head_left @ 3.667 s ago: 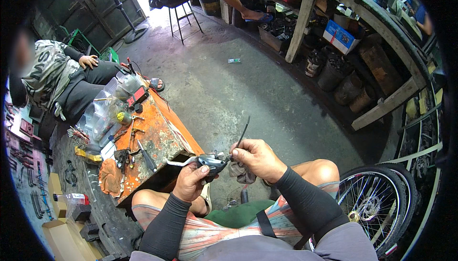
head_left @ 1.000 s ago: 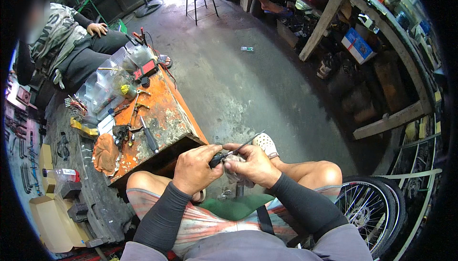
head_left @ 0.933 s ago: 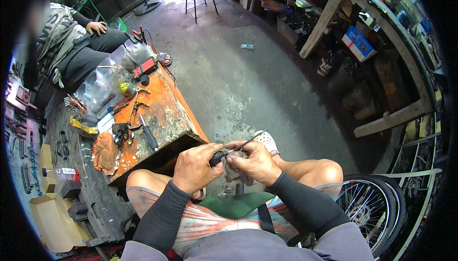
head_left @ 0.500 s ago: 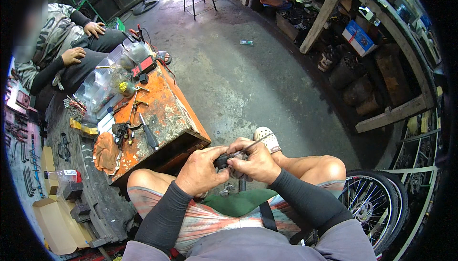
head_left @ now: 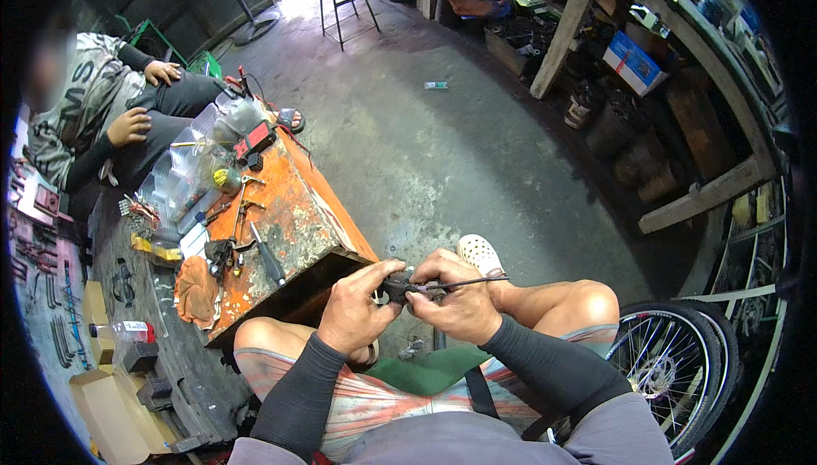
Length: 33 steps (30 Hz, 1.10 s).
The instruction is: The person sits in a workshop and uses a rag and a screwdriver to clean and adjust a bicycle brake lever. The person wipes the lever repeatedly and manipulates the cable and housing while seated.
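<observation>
Both my hands come together above my lap, close to the near corner of the worn orange bench [head_left: 294, 210]. My left hand [head_left: 351, 310] closes its fingers and thumb on a small dark mechanical part [head_left: 395, 287]. My right hand [head_left: 461, 305] pinches the other side of the same part. From between the right fingers a thin black cable or rod [head_left: 482, 281] sticks out to the right, nearly level. Much of the part is covered by my fingers, so its exact kind is hard to make out.
On the bench lie a screwdriver [head_left: 269, 256], an orange-brown rag [head_left: 197, 291] and plastic containers [head_left: 183, 167]. A seated person [head_left: 94, 108] is at far left. Bicycle wheels [head_left: 659, 376] stand at my right; a wooden shelf frame [head_left: 566, 31] runs along the right.
The thin cable or rod has swung from slanting up and right to nearly level. The part has turned slightly between my hands, and the view has shifted a little.
</observation>
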Available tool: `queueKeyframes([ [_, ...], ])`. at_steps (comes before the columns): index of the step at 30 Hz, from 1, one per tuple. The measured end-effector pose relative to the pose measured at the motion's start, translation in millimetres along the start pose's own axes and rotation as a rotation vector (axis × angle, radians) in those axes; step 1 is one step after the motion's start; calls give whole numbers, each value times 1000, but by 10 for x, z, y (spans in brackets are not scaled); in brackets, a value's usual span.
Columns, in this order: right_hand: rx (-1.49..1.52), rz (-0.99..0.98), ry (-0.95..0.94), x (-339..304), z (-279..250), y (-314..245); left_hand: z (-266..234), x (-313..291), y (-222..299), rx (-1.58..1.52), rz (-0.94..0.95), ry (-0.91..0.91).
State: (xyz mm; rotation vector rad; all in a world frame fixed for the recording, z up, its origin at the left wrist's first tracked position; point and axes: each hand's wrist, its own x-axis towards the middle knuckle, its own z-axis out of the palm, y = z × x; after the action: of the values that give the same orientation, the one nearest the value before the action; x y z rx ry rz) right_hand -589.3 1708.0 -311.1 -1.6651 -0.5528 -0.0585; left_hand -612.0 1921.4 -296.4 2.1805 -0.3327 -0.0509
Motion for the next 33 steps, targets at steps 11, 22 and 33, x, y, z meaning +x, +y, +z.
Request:
queueKeyframes([
  [11, -3, 37, -5, -26, -28, 21, 43, 25, -27, 77, 66, 73],
  [22, 10, 71, -20, -31, 12, 62, -22, 4, -28, 240, 95, 152],
  [33, 64, 186, -34, -48, 8, 85, -28, 3, 9, 237, 81, 182],
])
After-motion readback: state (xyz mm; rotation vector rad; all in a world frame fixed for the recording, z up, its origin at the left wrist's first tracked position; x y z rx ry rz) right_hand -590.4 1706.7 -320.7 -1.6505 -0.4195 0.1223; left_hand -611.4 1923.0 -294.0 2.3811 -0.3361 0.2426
